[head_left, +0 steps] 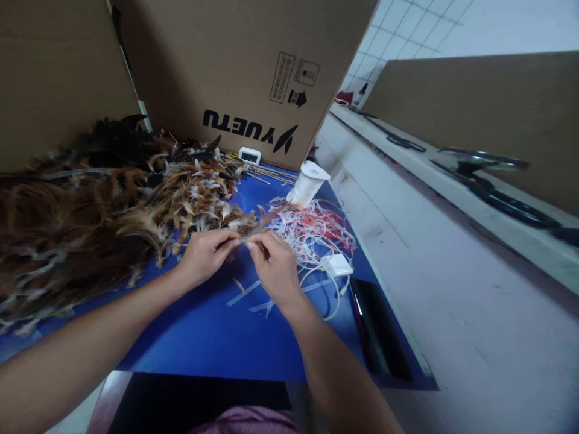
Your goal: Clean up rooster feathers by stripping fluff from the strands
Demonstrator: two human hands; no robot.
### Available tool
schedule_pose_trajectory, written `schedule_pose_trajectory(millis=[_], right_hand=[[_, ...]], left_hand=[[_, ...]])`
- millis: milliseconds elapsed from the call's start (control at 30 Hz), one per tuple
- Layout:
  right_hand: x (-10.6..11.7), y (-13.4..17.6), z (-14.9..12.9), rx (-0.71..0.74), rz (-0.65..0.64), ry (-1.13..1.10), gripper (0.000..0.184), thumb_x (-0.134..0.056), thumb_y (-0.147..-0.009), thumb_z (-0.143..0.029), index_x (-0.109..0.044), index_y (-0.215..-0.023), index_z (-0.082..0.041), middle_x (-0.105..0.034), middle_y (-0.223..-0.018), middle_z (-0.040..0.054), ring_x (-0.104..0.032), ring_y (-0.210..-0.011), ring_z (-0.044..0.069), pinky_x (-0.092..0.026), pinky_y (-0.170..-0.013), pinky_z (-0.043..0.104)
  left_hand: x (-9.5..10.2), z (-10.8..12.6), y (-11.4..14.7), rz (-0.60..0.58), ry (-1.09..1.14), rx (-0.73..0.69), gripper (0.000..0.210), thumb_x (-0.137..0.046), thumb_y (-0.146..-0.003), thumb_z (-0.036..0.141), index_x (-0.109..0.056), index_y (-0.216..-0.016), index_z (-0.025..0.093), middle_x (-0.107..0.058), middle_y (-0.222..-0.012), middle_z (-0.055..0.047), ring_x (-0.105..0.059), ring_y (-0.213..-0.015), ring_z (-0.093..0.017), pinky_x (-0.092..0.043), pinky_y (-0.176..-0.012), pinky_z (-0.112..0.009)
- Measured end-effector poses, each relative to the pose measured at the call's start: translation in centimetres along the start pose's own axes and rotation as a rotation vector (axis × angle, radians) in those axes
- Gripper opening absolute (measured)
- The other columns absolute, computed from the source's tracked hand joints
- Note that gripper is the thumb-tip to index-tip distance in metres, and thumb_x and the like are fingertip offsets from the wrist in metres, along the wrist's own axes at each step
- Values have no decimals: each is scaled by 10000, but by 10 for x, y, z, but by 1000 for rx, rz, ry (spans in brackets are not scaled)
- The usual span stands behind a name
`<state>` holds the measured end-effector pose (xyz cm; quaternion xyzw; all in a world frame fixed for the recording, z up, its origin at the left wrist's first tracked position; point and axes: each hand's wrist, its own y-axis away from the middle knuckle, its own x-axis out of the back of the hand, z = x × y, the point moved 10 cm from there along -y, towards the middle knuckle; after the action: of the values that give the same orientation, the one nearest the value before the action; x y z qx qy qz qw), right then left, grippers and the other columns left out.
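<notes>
My left hand (pixel 210 254) and my right hand (pixel 277 265) meet over the middle of the blue table (pixel 212 343), fingertips pinched close together. Between them they grip a brown feather (pixel 268 220), whose vane points up and away to the right. Its lower end is hidden by my fingers. A large heap of brown, black and cream feathers (pixel 181 193) lies to the left of my hands. Just right of them is a tangle of clear and red plastic strips (pixel 312 226). A few clear strips (pixel 244 293) lie flat below my hands.
A white spool (pixel 308 182) stands behind the strips. A white charger (pixel 337 265) with its cable and a black phone-like object (pixel 380 328) lie at the right. Behind are a small digital clock (pixel 249 156), thin sticks (pixel 275 175) and a cardboard box (pixel 244 78). Scissors (pixel 402 142) rest on a ledge.
</notes>
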<state>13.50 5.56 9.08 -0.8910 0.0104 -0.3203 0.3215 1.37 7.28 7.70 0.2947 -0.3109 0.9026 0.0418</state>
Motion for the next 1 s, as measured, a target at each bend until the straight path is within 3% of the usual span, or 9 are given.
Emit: schedule_pose_trajectory(millis=[233, 400, 567, 800, 1000], right_hand=[[11, 1, -5, 29, 89, -51, 126, -511, -877, -171, -630, -844, -198, -623, -784, 15, -574, -741, 137, -469, -704, 271], [45, 2, -8, 28, 326, -155, 89, -565, -856, -191, -649, -883, -202, -641, -798, 6, -594, -721, 125, -492, -686, 275], [65, 6, 16, -100, 512, -282, 104, -600, -838, -230, -642, -924, -190, -650, -816, 15, -613, -724, 132, -510, -690, 285], [49, 4, 34, -190, 440, -336, 102, -598, -832, -245, -636, -912, -193, -657, -817, 16, -619, -731, 136, -511, -684, 279], [20, -2, 19, -52, 191, -110, 133, -525, -850, -166, -646, -892, -200, -652, -830, 23, -604, -766, 152, -504, -728, 296]], left_hand=[[-2, -6, -2, -31, 106, 63, 136, -565, -849, 237, -664, -784, 170, -633, -562, 31, -576, -478, -87, -416, -509, -177], [-6, -31, -2, -49, 362, 260, 168, -597, -834, 303, -648, -763, 159, -638, -589, 17, -565, -483, -93, -432, -510, -196], [-11, -53, 0, 15, 733, 387, 145, -670, -783, 286, -632, -792, 146, -653, -662, -3, -548, -479, -87, -459, -506, -217], [-12, -49, 0, 19, 1007, 464, 161, -747, -711, 243, -627, -719, 137, -638, -634, -2, -528, -465, -70, -424, -465, -188], [11, -52, -7, 121, 1135, 423, 180, -762, -701, 260, -634, -675, 137, -611, -637, 2, -524, -488, -65, -429, -477, -186]])
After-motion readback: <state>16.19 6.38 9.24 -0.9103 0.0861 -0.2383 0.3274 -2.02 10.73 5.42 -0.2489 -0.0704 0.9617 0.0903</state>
